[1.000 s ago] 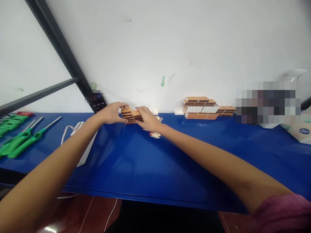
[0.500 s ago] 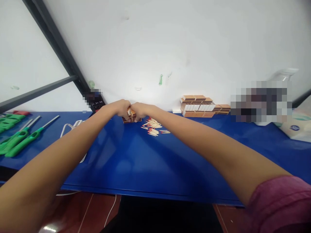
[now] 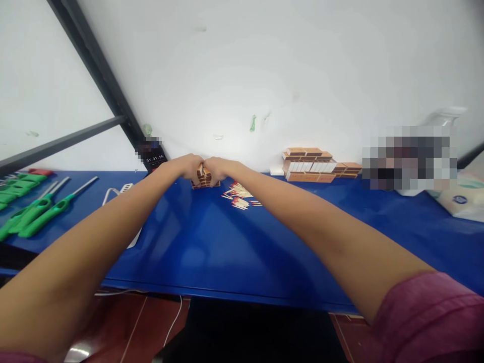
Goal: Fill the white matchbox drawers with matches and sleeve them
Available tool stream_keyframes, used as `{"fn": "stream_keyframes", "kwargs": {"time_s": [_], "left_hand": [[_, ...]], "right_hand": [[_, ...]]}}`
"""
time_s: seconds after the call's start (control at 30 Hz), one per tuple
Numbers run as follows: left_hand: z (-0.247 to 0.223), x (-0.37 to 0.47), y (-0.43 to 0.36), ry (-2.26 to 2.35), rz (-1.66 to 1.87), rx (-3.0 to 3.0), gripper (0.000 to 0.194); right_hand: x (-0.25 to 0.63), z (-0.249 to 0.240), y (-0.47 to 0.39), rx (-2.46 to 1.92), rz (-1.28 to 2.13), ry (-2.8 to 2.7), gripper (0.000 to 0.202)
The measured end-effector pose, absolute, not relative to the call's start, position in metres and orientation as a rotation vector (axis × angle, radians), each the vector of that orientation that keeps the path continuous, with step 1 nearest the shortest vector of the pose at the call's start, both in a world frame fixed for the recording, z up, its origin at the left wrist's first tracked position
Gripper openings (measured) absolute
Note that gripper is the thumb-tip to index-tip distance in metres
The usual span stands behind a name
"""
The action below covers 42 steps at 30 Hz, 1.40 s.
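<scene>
A blue tabletop (image 3: 234, 242) is spread across the view, backed by a white wall (image 3: 264, 65) at 12 o'clock. A dark metal frame (image 3: 94, 65) is seen slanting down the wall at 10 o'clock, and a small black timer display (image 3: 154, 159) is propped at its foot. At 9 o'clock several green stick lighters (image 3: 41, 214) are laid out on the tabletop, with a white power strip (image 3: 124, 190) just beside them towards the centre. At 2 o'clock a blurred patch is seen against the wall, and a white packet (image 3: 463, 204) is placed at 3 o'clock. A large stack of matchboxes (image 3: 313, 165) is lined up against the wall at 1 o'clock, well apart from the hands. Both arms are stretched out to 12 o'clock, where a small stack of matchboxes (image 3: 204, 177) is set on the tabletop close to the wall. The left hand (image 3: 186, 166) and the right hand (image 3: 216, 170) are curled into near fists and pressed together over that stack, with one matchbox (image 3: 202, 172) gripped between them; which fingers carry it cannot be told. Loose matches (image 3: 238, 196) with red heads are scattered on the tabletop at 4 o'clock of the small stack, just beside the right forearm.
</scene>
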<state>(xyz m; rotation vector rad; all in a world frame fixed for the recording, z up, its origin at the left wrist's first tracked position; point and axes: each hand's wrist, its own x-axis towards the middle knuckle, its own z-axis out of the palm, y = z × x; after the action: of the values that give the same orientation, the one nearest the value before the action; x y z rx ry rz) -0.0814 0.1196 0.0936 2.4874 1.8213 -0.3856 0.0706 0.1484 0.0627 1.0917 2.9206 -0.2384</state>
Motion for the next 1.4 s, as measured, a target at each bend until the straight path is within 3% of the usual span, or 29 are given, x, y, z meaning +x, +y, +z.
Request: {"fn": "stream_keyframes", "kwargs": {"time_s": [0.4,0.67,0.87,1.4], "left_hand": [[0.107,-0.109,0.119,1.911,-0.385,2.384,0.098],[0.112,-0.102,0.125,1.888,-0.475,2.423,0.074],[0.104,-0.100,0.133,1.820,-0.409,2.477,0.086],[0.099,-0.093,0.124,1.749,-0.226,2.476,0.082]], "right_hand": [[0.051,0.086,0.150,1.026,-0.294,2.893,0.074],[0.058,0.089,0.157,1.062,-0.248,2.839,0.074],[0.057,0.088,0.157,1.059,-0.235,2.846,0.078],[0.051,0.084,0.146,1.094,-0.294,2.837,0.084]]}}
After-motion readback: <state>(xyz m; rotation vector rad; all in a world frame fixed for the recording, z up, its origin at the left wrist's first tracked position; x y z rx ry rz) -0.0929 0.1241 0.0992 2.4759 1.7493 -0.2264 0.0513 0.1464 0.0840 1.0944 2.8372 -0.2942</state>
